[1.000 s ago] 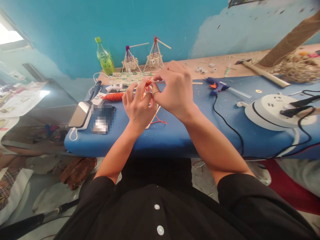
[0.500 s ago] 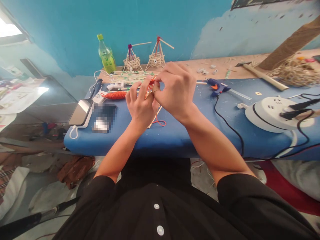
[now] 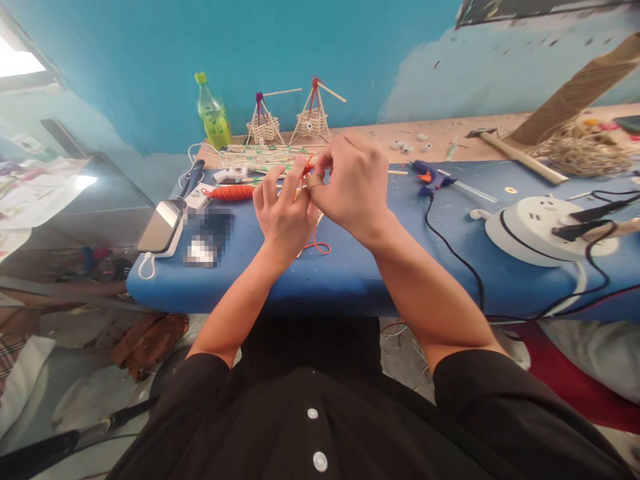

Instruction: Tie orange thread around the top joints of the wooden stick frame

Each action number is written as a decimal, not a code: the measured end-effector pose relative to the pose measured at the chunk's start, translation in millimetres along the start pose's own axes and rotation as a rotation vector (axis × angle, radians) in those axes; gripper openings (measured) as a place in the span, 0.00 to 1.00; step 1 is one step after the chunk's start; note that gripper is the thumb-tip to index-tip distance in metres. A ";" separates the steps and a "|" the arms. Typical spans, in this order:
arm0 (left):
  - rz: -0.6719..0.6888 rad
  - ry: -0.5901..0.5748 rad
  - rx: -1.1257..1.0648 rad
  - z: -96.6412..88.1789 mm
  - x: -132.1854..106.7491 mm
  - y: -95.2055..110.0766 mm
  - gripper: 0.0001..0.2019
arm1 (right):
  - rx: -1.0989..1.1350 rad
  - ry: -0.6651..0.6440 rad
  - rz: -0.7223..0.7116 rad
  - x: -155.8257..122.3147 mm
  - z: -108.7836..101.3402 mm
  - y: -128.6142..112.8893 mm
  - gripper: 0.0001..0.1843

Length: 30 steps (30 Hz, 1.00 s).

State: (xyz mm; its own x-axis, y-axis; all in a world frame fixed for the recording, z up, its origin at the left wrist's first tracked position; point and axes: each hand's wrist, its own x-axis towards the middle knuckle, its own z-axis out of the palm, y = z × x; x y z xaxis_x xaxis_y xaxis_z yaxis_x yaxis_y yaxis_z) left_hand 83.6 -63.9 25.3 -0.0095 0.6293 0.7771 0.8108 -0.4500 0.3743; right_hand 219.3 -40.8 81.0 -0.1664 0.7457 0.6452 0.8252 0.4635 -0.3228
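- Shifted a little to the right since a second ago: my left hand (image 3: 284, 213), along with the orange cord (image 3: 307, 168) at its fingertips; the cord's loose tail now curls into a rounder loop.
- My left hand is partly curled, forefinger and thumb closed on the bunched cord, though my fingers hide part of the hold.
- My right hand (image 3: 353, 183) pinches the same bunch between thumb and forefinger, the other fingers folded in.
- That bunch is between my two hands, over the middle of the blue surface (image 3: 350, 267); its loop lies below, on the near side.
- One stick (image 3: 398, 173) shows to the right of my right hand, pointing at the glue gun (image 3: 430, 179).
- Just left of my left hand is the skein (image 3: 230, 193); the phone (image 3: 161, 227) lies farther left.
- Two stick towers (image 3: 263, 127) (image 3: 310, 125) stand at the far side, right of the bottle (image 3: 214, 117).
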 end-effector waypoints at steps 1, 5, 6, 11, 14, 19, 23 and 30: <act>-0.001 -0.007 -0.007 -0.4 0.1 0.3 0.07 | -0.014 0.002 0.007 0.2 0.5 0.3 0.05; 0.004 -0.007 0.003 -1.2 -0.2 0.5 0.07 | -0.023 0.016 0.009 1.5 -1.1 -3.8 0.04; 0.006 -0.003 0.009 -1.0 -0.2 0.4 0.07 | -0.015 0.018 0.005 1.8 -2.2 -5.3 0.04; -0.017 0.002 0.017 1.3 -0.6 -0.5 0.05 | -0.029 -0.057 0.039 6.1 -10.2 -12.0 0.10; 0.005 0.024 0.048 2.5 -1.9 -1.9 0.05 | -0.050 -0.103 0.047 11.6 -16.0 -12.4 0.14; 0.051 0.038 0.117 2.5 -3.5 -3.7 0.08 | -0.051 -0.166 0.010 25.0 -37.1 -14.4 0.14; 0.022 0.010 0.128 1.7 -2.2 -3.8 0.10 | 0.011 -0.350 0.032 39.5 -66.0 -29.9 0.11; -0.011 -0.054 0.091 1.3 1.1 -3.3 0.10 | 0.197 -0.589 0.084 67.9 -71.3 -24.6 0.14</act>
State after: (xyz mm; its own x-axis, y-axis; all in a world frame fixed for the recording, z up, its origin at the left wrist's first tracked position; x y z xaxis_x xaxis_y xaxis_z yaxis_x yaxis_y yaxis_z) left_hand 81.7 -60.8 24.3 0.0106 0.6683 0.7438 0.8604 -0.3851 0.3337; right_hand 226.2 -35.7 182.1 -0.4213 0.8960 0.1404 0.7425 0.4297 -0.5138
